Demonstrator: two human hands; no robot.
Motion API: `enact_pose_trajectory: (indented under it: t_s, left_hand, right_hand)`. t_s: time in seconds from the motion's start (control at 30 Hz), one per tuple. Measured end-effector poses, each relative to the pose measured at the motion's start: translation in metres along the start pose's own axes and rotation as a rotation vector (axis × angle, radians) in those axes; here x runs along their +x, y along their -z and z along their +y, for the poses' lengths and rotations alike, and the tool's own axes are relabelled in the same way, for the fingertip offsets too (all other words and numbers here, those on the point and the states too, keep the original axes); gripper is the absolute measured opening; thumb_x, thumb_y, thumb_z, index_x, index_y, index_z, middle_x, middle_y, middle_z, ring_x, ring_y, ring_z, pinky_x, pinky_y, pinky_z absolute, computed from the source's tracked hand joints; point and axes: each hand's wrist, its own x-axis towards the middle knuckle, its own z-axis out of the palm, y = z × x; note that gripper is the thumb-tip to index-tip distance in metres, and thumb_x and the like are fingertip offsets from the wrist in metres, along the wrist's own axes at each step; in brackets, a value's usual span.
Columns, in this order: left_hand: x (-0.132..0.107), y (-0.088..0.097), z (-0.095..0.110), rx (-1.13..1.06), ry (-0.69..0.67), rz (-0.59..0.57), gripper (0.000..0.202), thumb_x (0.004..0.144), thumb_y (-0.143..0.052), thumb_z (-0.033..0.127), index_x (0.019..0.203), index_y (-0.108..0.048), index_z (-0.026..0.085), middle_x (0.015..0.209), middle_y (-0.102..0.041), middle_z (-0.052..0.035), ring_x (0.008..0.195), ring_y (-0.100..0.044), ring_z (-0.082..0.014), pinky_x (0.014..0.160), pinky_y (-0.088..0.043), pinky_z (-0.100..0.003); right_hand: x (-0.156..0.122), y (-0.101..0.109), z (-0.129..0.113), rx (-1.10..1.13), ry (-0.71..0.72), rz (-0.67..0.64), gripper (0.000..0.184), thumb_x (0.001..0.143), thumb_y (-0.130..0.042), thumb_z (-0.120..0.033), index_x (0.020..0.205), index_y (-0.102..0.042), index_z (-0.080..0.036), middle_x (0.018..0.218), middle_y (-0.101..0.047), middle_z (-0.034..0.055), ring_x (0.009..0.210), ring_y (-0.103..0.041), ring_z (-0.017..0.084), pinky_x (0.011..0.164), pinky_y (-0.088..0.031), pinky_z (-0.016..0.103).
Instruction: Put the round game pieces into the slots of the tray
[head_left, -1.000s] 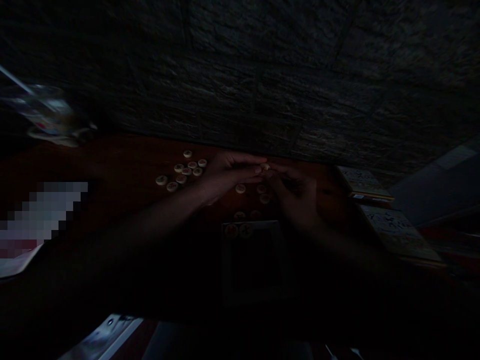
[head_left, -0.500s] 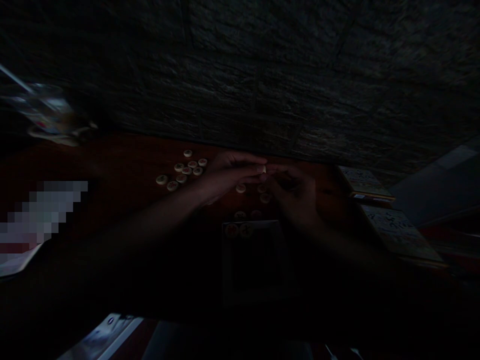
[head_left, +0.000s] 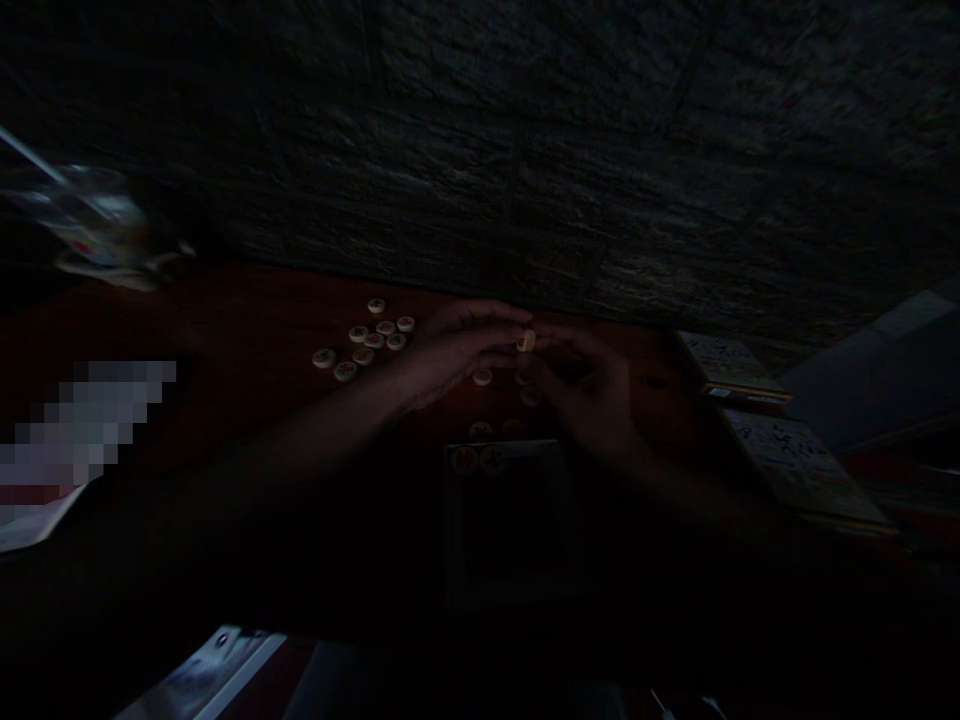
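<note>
Above the tabletop, my left hand (head_left: 466,345) and my right hand (head_left: 592,385) meet at a small round Chinese chess piece (head_left: 526,341), tilted so that a red mark on its face shows. The fingers of both hands pinch it. Loose chess pieces (head_left: 482,377) lie beneath and between the hands. Closer to me sits an open, shallow box (head_left: 559,470); two pieces, one marked red (head_left: 464,459) and one dark (head_left: 492,460), lie side by side in its far left corner. Left of my left hand is a scattered group of several pieces (head_left: 373,340). Dim light hides much of the fingertips.
A dark stone wall (head_left: 480,150) rises behind the reddish wooden table (head_left: 255,310). Two boxes or books (head_left: 731,365) lie at the right. A clear cup with a straw (head_left: 105,225) stands at the far left, and a pale sheet-like item (head_left: 45,520) lies nearer.
The piece between my fingers has turned, so its red-marked face now shows rather than mostly its edge. Both hands stay in nearly the same place.
</note>
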Motion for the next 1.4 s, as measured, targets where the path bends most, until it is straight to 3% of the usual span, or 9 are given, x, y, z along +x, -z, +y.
enact_pose_trajectory:
  t_s: [0.3,0.5,0.67,0.8,0.93,1.03,1.13,1.3,1.4]
  left_hand:
    - [-0.002,-0.001,0.000,-0.027,0.033,-0.039,0.023,0.079,-0.084,0.012,0.101,-0.082,0.015,0.112,-0.082,-0.0111,0.108,-0.078,-0.0242,0.106,-0.058,-0.042]
    - [0.000,-0.006,0.003,-0.149,0.080,0.090,0.031,0.085,-0.061,-0.004,0.106,-0.078,0.011,0.107,-0.082,-0.0115,0.100,-0.078,-0.0202,0.104,-0.056,-0.037]
    - [-0.003,-0.017,0.014,-0.344,0.230,0.047,0.028,0.099,-0.054,0.022,0.107,-0.074,0.005,0.097,-0.078,-0.0163,0.086,-0.074,-0.0226,0.077,-0.057,-0.033]
    - [-0.006,-0.019,0.016,-0.433,0.284,-0.067,0.034,0.097,-0.055,0.034,0.102,-0.074,0.006,0.100,-0.077,-0.0182,0.086,-0.071,-0.0242,0.075,-0.054,-0.034]
    - [-0.007,-0.013,0.013,-0.443,0.285,-0.127,0.026,0.085,-0.059,0.024,0.100,-0.074,0.009,0.099,-0.077,-0.0144,0.086,-0.070,-0.0208,0.081,-0.053,-0.032]
    - [-0.004,-0.010,0.011,-0.369,0.242,-0.149,0.027,0.079,-0.062,0.015,0.102,-0.074,0.011,0.099,-0.079,-0.0123,0.092,-0.072,-0.0210,0.092,-0.053,-0.035]
    - [-0.002,-0.007,0.008,-0.217,0.172,-0.119,0.030,0.080,-0.069,0.008,0.108,-0.076,0.013,0.110,-0.080,-0.0107,0.103,-0.074,-0.0201,0.104,-0.051,-0.038]
    - [-0.001,0.000,-0.001,0.135,0.038,-0.082,0.037,0.083,-0.086,0.023,0.118,-0.078,0.018,0.117,-0.080,-0.0089,0.105,-0.076,-0.0196,0.102,-0.056,-0.037]
    - [0.000,0.004,-0.004,0.165,-0.006,-0.080,0.035,0.086,-0.085,0.032,0.117,-0.079,0.019,0.115,-0.081,-0.0079,0.105,-0.077,-0.0191,0.102,-0.058,-0.037]
  right_hand:
    - [0.002,0.002,0.001,-0.054,0.014,0.030,0.019,0.087,-0.079,-0.033,0.103,-0.075,-0.024,0.091,-0.077,0.0031,0.071,-0.072,0.018,0.059,-0.060,0.031]
    - [0.002,0.004,0.005,-0.226,0.124,0.027,0.025,0.089,-0.080,-0.034,0.111,-0.078,-0.023,0.098,-0.075,0.0057,0.078,-0.072,0.019,0.069,-0.059,0.035]
    - [0.001,0.003,0.000,-0.399,0.305,-0.050,0.033,0.085,-0.085,-0.028,0.117,-0.079,-0.027,0.100,-0.076,0.0045,0.088,-0.072,0.021,0.078,-0.061,0.037]
    - [0.001,0.003,0.001,-0.382,0.366,-0.121,0.025,0.088,-0.082,-0.024,0.113,-0.081,-0.029,0.117,-0.079,0.0060,0.109,-0.074,0.024,0.095,-0.060,0.041]
    - [0.001,0.002,0.005,-0.320,0.238,-0.114,0.017,0.094,-0.076,-0.029,0.111,-0.082,-0.027,0.114,-0.080,0.0054,0.095,-0.076,0.021,0.081,-0.062,0.036]
    - [0.001,0.002,0.006,-0.156,0.044,-0.081,0.025,0.098,-0.071,-0.043,0.109,-0.081,-0.023,0.091,-0.080,0.0042,0.065,-0.071,0.015,0.057,-0.058,0.029]
    - [0.002,0.001,0.006,-0.007,-0.047,-0.013,0.031,0.093,-0.075,-0.049,0.104,-0.079,-0.020,0.076,-0.077,0.0023,0.058,-0.069,0.014,0.051,-0.056,0.026]
    - [0.004,0.001,0.001,0.071,-0.131,-0.011,0.037,0.086,-0.080,-0.053,0.102,-0.080,-0.020,0.067,-0.072,-0.0003,0.056,-0.065,0.013,0.051,-0.056,0.025]
    - [0.003,0.000,-0.001,0.091,-0.170,-0.036,0.037,0.088,-0.078,-0.052,0.105,-0.080,-0.019,0.066,-0.070,-0.0008,0.054,-0.063,0.011,0.049,-0.054,0.023]
